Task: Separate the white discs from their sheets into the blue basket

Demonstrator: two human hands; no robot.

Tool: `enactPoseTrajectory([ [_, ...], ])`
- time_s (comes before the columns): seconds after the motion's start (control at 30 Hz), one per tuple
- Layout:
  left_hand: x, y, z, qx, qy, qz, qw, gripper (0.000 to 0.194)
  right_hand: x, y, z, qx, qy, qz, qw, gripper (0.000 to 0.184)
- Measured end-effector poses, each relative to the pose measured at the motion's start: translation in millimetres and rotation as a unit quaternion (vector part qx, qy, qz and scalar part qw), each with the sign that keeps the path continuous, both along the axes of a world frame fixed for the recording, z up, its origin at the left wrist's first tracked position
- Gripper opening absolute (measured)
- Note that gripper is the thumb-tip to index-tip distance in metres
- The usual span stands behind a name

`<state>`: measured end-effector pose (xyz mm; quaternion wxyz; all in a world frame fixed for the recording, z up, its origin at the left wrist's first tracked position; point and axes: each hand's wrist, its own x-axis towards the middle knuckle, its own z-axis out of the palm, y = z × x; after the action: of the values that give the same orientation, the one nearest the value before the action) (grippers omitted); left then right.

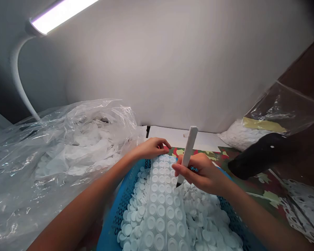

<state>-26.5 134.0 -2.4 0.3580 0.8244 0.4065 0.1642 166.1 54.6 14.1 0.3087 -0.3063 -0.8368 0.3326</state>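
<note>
My right hand (201, 170) grips a white pen-like tool (188, 148) with a dark pointed tip. That tip is over the right side of a clear strip of white round caps (161, 198), set in long rows; whether it touches a cap I cannot tell. At the strip's far end, my left hand (154, 147) is closed with its fingers bent over the edge. The strip lies lengthwise over a blue plastic basket (115, 212), on top of many loose white discs (206, 216).
A large clear bag (75, 146) of white pieces stands left, under a bright lamp (62, 14). To the right are a black rounded object (256, 155), another filled bag (244, 134) and white perforated sheets (303, 205). A pale wall (167, 69) rises behind the patterned table cover.
</note>
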Motion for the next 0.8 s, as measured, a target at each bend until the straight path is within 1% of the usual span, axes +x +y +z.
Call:
enactPoseTrajectory([
  [0.17,0.0,1.1,-2.5,0.005,-0.008,-0.001,1.0,0.029,-1.2,-2.5,2.0,0.016,-0.012,0.042,0.999,0.03],
  [0.37,0.9,-0.4,-0.5,0.013,-0.01,0.002,1.0,0.028,-2.3,-2.1,-0.9,0.037,-0.046,0.075,0.995,0.027],
  [0.57,1.0,0.9,-2.0,0.01,-0.005,0.0,1.0,0.03,-2.3,-3.1,2.5,0.054,-0.002,0.049,0.997,0.025],
  [0.67,0.9,1.4,-2.5,0.007,-0.002,-0.002,1.0,0.03,-3.0,-4.6,4.9,0.053,0.017,0.049,0.997,0.026],
  [0.8,1.1,0.4,-1.2,0.003,0.004,0.0,1.0,0.03,-3.2,-5.2,4.4,0.04,0.074,0.041,0.996,0.025],
])
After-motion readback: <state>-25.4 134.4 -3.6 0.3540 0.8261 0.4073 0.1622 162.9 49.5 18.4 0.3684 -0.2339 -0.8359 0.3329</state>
